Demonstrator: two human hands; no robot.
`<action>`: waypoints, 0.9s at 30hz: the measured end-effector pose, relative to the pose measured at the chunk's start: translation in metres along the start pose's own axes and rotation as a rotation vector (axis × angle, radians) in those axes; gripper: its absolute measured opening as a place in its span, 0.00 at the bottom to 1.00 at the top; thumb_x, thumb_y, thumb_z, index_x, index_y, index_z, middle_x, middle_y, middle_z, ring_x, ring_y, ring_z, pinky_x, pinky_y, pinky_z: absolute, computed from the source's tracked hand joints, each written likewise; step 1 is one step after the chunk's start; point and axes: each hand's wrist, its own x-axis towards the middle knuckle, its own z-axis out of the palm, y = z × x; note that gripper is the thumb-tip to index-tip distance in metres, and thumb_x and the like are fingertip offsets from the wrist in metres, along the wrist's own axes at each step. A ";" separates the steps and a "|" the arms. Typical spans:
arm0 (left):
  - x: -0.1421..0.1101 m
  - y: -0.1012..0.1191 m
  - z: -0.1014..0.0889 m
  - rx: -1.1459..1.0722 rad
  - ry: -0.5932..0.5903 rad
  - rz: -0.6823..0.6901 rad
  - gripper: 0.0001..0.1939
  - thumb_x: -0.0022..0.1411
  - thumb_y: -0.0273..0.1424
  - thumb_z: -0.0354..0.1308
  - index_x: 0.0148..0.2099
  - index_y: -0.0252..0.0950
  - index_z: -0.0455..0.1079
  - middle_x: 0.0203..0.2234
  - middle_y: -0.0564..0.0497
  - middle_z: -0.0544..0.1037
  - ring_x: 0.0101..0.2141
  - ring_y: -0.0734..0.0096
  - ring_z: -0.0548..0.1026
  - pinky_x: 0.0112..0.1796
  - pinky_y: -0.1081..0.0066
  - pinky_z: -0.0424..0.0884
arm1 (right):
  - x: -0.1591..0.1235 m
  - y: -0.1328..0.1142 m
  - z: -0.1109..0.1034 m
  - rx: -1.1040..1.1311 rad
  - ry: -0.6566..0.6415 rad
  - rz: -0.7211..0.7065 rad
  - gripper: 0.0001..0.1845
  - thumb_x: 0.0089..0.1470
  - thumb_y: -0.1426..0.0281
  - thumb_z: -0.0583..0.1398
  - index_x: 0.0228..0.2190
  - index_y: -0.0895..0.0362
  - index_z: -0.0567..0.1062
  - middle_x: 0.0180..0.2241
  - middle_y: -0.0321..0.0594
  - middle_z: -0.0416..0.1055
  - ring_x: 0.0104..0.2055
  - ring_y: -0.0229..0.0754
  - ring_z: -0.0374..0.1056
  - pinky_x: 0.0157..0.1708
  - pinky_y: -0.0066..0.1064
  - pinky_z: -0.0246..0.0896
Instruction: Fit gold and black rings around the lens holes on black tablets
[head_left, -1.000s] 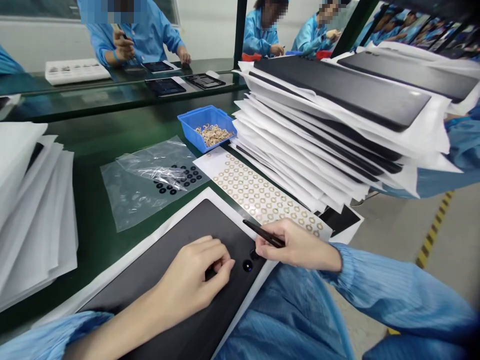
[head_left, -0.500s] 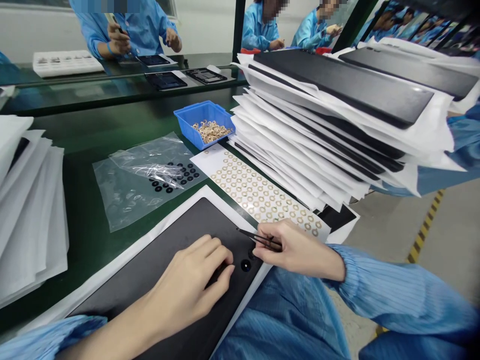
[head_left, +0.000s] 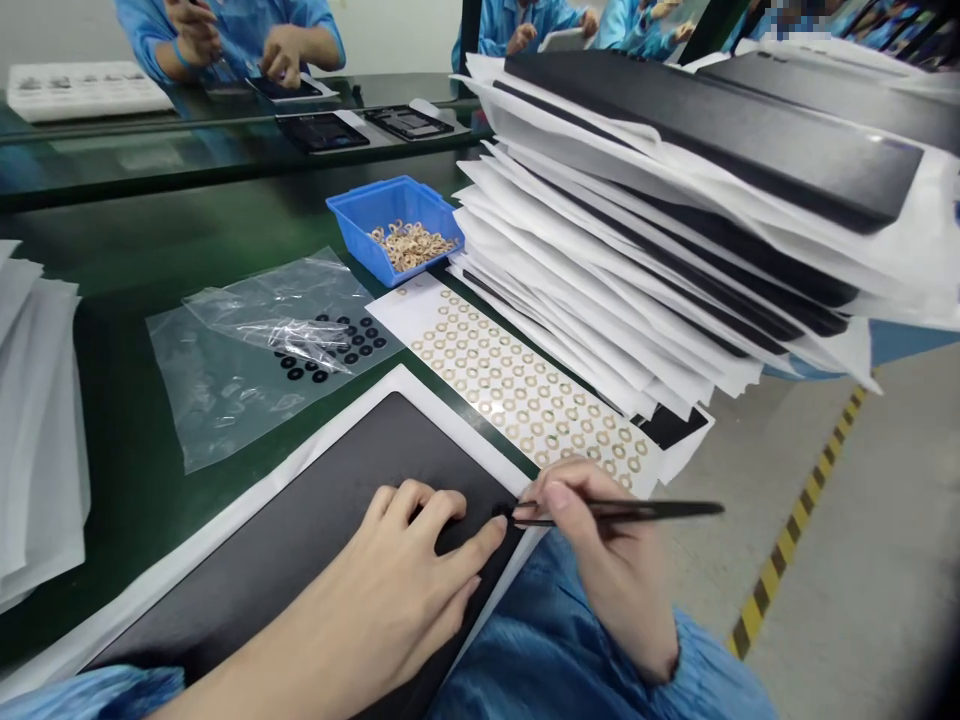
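The right hand [head_left: 604, 560] pinches tweezers [head_left: 630, 511] in a steady pencil grip, tips at the black panel's [head_left: 322, 500] edge, while the open left hand [head_left: 405, 560] lies flat, bracing it.

The black tweezers [head_left: 645, 510] in the right hand [head_left: 607, 540] are plain black, and so is the panel [head_left: 300, 480] under the left hand [head_left: 397, 570]. Beyond both hands, a white sheet [head_left: 397, 310] carries neat rows of gold rings [head_left: 525, 400].
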 end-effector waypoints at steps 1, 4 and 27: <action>0.000 0.000 0.000 -0.002 -0.002 0.001 0.22 0.65 0.25 0.45 0.60 0.41 0.56 0.41 0.44 0.63 0.38 0.59 0.61 0.36 0.59 0.64 | -0.001 0.001 0.003 -0.015 0.002 0.010 0.11 0.57 0.66 0.57 0.25 0.55 0.70 0.24 0.35 0.71 0.27 0.37 0.71 0.28 0.28 0.68; 0.000 -0.001 0.001 0.003 -0.007 0.004 0.21 0.64 0.25 0.46 0.59 0.41 0.58 0.41 0.44 0.64 0.38 0.59 0.61 0.36 0.60 0.64 | -0.001 0.001 0.009 0.012 0.043 0.043 0.12 0.55 0.67 0.59 0.22 0.55 0.68 0.23 0.35 0.70 0.26 0.36 0.71 0.27 0.27 0.71; -0.001 -0.002 0.004 0.025 0.029 0.017 0.20 0.64 0.26 0.46 0.58 0.39 0.60 0.42 0.44 0.65 0.38 0.59 0.62 0.36 0.61 0.63 | -0.004 -0.004 0.013 -0.058 0.175 0.077 0.16 0.52 0.70 0.59 0.16 0.55 0.62 0.19 0.34 0.67 0.21 0.37 0.70 0.22 0.27 0.73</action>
